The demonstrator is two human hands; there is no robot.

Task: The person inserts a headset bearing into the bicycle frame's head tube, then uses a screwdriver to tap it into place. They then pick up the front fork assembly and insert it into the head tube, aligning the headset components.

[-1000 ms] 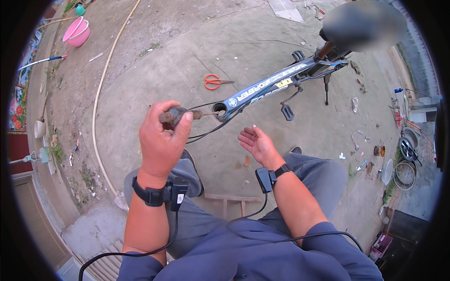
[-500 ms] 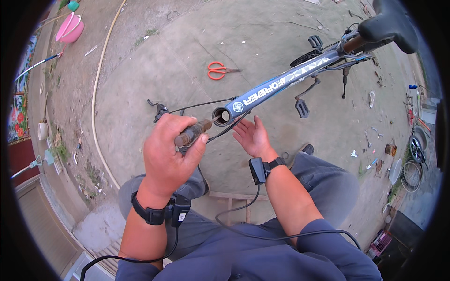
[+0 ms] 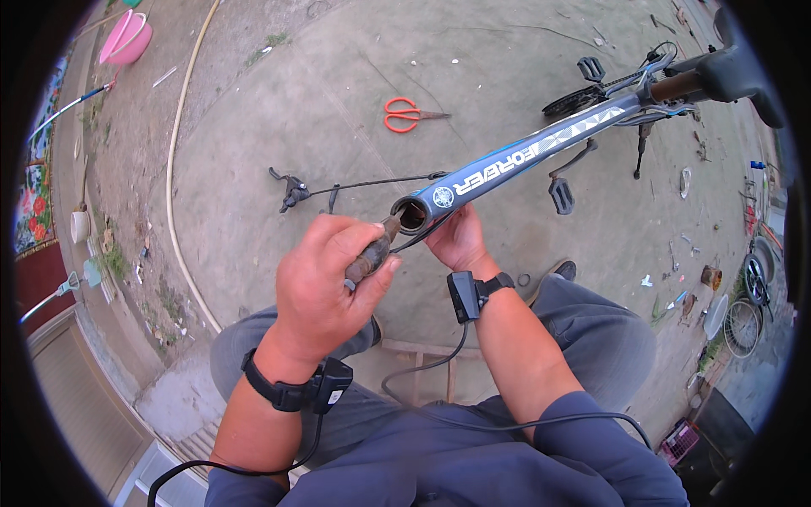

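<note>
A blue and grey bicycle frame (image 3: 541, 150) lies across the concrete, its open head tube end (image 3: 412, 215) pointing toward me. My left hand (image 3: 325, 283) is closed around a dark, worn tool handle (image 3: 370, 256), whose tip sits at the tube's mouth. Under the tube, just behind that opening, my right hand (image 3: 460, 241) cups and grips the frame. A black cable runs from the tube to a brake lever (image 3: 291, 190) lying on the ground to the left.
Orange-handled scissors (image 3: 404, 114) lie on the concrete beyond the frame. A pale hose (image 3: 173, 160) curves along the left. A pink basin (image 3: 127, 38) stands far left. Pedals and crank (image 3: 583, 93) are near the frame's far end. Wheels and clutter (image 3: 743, 313) sit at right.
My left hand has brought the tool from left of the tube up to its open end. My right hand has moved from open air to a grip under the frame.
</note>
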